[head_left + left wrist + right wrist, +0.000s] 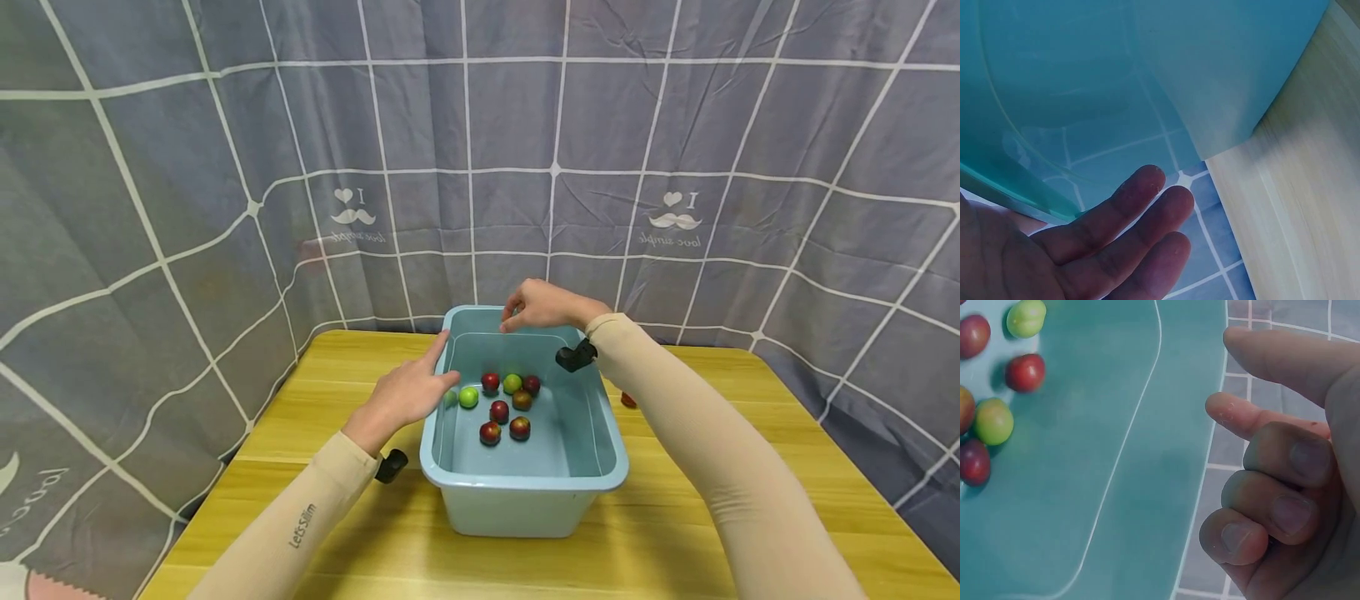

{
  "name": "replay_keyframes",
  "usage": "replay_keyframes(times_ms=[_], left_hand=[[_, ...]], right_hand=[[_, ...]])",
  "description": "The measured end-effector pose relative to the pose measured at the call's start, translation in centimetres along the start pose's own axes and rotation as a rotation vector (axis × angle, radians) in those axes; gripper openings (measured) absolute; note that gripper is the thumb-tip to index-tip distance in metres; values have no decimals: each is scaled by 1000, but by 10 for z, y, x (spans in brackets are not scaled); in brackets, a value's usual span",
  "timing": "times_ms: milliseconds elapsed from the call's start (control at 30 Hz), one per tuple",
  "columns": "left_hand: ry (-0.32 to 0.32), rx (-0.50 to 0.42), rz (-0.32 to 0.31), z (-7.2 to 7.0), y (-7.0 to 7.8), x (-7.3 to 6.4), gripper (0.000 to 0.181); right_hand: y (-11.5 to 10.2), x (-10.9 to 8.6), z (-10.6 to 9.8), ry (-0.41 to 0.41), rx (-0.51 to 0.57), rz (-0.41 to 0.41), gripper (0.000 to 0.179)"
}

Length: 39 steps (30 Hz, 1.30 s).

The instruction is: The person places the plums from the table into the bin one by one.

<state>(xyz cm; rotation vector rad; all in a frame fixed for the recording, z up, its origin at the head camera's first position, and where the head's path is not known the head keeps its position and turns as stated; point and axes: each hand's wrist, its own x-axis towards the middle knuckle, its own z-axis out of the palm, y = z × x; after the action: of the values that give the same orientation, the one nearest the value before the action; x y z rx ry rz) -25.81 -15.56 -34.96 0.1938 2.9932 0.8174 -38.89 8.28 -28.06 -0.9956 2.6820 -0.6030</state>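
A light blue plastic tub [525, 482] stands on the table. On its floor lie several small plums, some dark red [499, 412], others green [468, 397]. At the tub's left rim is my left hand [405, 392], its thumb and forefinger along the edge. The left wrist view shows the other fingers [1141, 231] extended beside the outer wall. Over the far end of the tub hovers my right hand [543, 304], with nothing in its grasp. Its thumb and forefinger are apart in the right wrist view, and the remaining fingers [1291, 515] curl toward the palm.
A red object [628, 401] lies on the wooden table [360, 533] right of the tub, partly covered by my right forearm. Behind the table hangs a grey curtain [517, 117] with white grid lines. Black wrist cameras [576, 357] sit on both sleeves.
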Motion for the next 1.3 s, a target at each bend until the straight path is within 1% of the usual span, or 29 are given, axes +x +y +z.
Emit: replay_keyframes(times_ms=[200,367,667,767,1033,1133,1300], left_hand=[[12,-2,4,0,0,0,78],[10,-5,9,0,-1,0,78],[10,0,7,0,-2,1,78],[10,2,11,1,-2,1,78],[6,1,9,1,-1,0,78],[4,4,4,0,0,-1,77],[4,2,1,0,0,-2,77]], right_hand=[[5,-16,-3,30,7,4,21],[10,-36,-3,46,67,24,25],[28,-74,-7,125,130,-12,32],[33,-85,-7,147,139,-11,33],[48,-109,-3,210,180,49,37],[53,-117,-1,241,199,61,39],[64,-128,3,289,240,79,37]])
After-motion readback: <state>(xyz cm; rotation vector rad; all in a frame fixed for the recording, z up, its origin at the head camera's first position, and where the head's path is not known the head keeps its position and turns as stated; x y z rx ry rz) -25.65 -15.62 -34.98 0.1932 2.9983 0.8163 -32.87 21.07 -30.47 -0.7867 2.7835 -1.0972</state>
